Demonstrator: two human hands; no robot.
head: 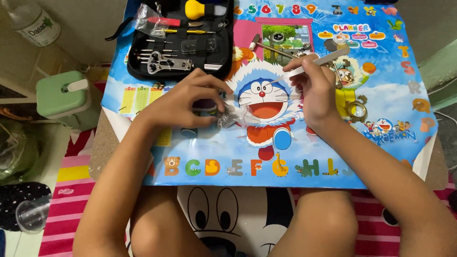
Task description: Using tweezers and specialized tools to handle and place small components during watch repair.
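Covering low table (pixel 431 162): cartoon poster (pixel 381 104), tool case (pixel 181 47).

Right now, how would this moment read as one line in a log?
left hand: holds small metal piece | right hand: holds tweezers, tip toward the piece | tool case: open behind | surface: cartoon mat

Light: bright, even, from above
Shadows: soft, short, under the hands
Glare: faint sheen on the glossy poster (pixel 381 95)
Sharpness: centre clear; near corners slightly soft
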